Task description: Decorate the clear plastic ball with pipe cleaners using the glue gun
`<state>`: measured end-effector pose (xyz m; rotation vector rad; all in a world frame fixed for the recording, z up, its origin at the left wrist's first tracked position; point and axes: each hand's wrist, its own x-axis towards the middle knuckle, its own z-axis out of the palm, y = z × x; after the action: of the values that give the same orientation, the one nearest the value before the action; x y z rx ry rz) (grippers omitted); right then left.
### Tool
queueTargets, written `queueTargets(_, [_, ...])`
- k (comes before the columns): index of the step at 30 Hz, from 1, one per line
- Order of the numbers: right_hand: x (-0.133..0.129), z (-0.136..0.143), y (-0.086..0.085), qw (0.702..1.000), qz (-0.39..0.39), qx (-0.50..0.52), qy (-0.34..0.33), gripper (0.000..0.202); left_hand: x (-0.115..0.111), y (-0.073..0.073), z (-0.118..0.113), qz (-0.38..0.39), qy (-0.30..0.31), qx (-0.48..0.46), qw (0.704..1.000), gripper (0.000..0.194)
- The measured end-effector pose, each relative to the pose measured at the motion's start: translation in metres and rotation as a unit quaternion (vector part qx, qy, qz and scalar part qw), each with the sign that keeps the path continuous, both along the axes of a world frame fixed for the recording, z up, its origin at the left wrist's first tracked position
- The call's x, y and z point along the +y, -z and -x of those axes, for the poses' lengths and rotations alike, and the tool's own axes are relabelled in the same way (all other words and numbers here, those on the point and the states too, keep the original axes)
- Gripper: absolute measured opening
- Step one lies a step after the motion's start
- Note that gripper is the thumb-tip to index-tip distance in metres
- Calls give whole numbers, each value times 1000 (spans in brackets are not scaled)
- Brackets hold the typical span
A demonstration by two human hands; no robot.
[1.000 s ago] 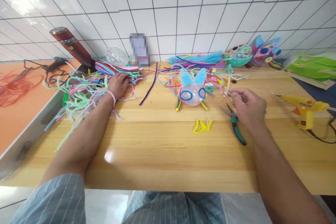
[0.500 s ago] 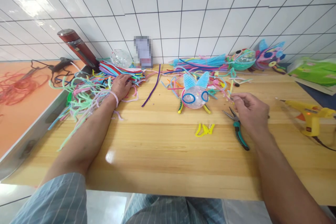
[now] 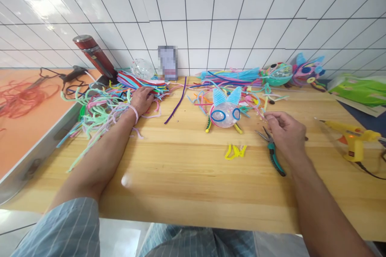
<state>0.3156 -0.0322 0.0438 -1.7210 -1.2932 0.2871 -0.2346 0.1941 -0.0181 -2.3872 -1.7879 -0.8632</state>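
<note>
My left hand (image 3: pixel 141 100) rests on a bundle of coloured pipe cleaners (image 3: pixel 141 81), fingers curled over its near end; whether it grips one is hidden. My right hand (image 3: pixel 285 130) is closed just above and right of the green-handled pliers (image 3: pixel 276 158), its thumb and forefinger together near some thin strands; anything between them is too small to make out. Between my hands stands a clear ball figure (image 3: pixel 226 115) with blue ears, blue eye rings and yellow-tipped feet. Bent yellow pieces (image 3: pixel 235 151) lie in front of it. A purple pipe cleaner (image 3: pixel 176 101) lies to its left.
A yellow glue gun (image 3: pixel 354 138) stands at the right, its cord trailing. Behind are a red flask (image 3: pixel 95 57), a phone (image 3: pixel 168 63), blue pipe cleaners (image 3: pixel 232 76) and two finished-looking ball figures (image 3: pixel 277 74). Tangled pale pipe cleaners (image 3: pixel 99 108) lie left.
The view has shifted slightly, so the items on the table sit a little lower in the picture. Both hands stay at nearly the same places.
</note>
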Motion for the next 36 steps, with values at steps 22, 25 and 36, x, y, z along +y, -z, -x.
queueTargets(22, [4,-7,18,999,3,44,-5,39,0,0,0,15,7,9,1000,47])
queueTargets(25, [4,-6,17,999,3,45,3,43,0,0,-1,13,4,10,1000,46])
queueTargets(36, [3,4,2,998,-9,33,44,44,-1,-2,-4,17,1,18,1000,48])
